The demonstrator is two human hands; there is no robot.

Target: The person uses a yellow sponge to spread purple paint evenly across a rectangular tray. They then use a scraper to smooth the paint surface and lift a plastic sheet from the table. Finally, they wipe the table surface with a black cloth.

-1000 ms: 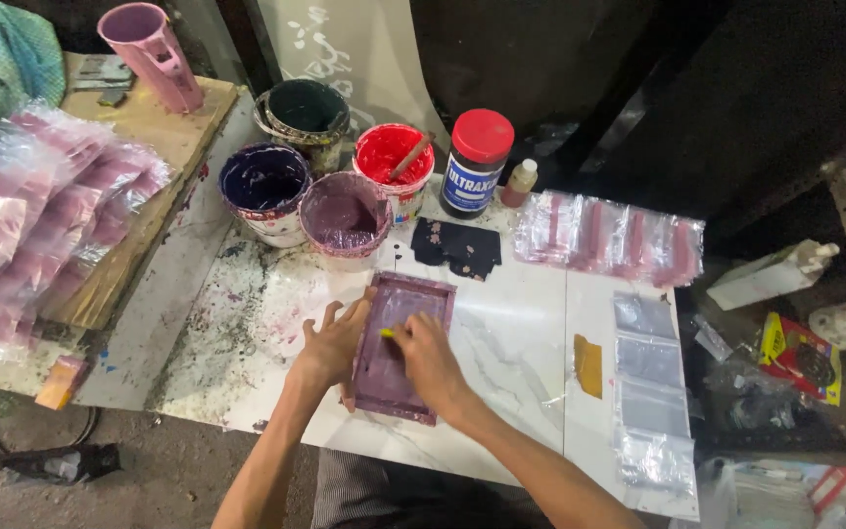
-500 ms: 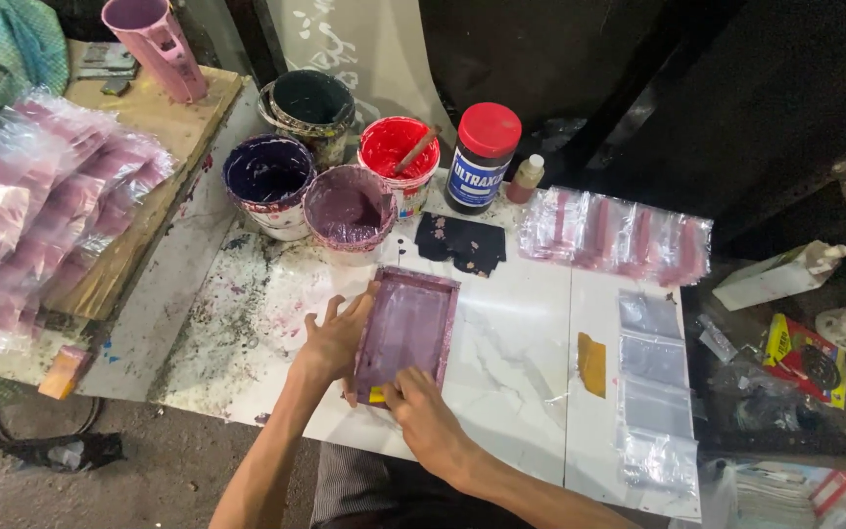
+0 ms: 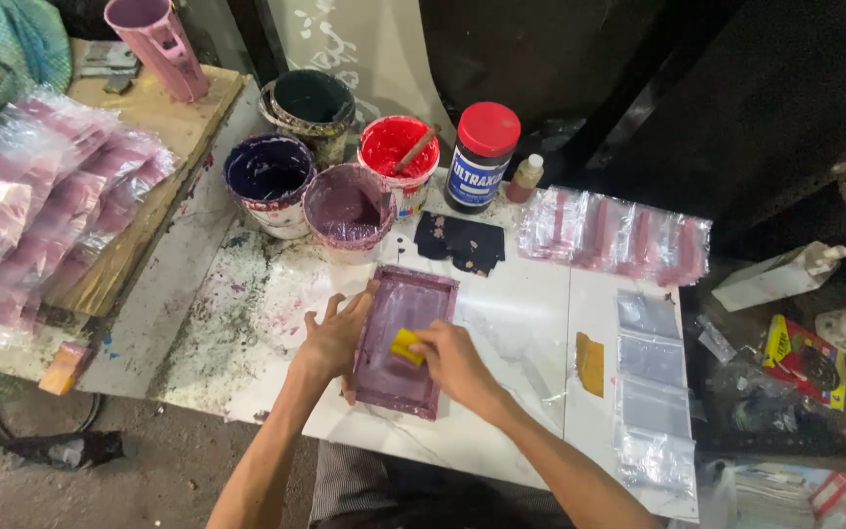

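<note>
While flat on the white worktop ahead, purple screen frame, long axis running away from the body. Left hand spread along its left edge; right hand nearer the centre, pinching what looks like a yellow squeegee.

A paint-spattered white marble-look table stands on grey concrete floor, backdrop seemingly dark.
</note>
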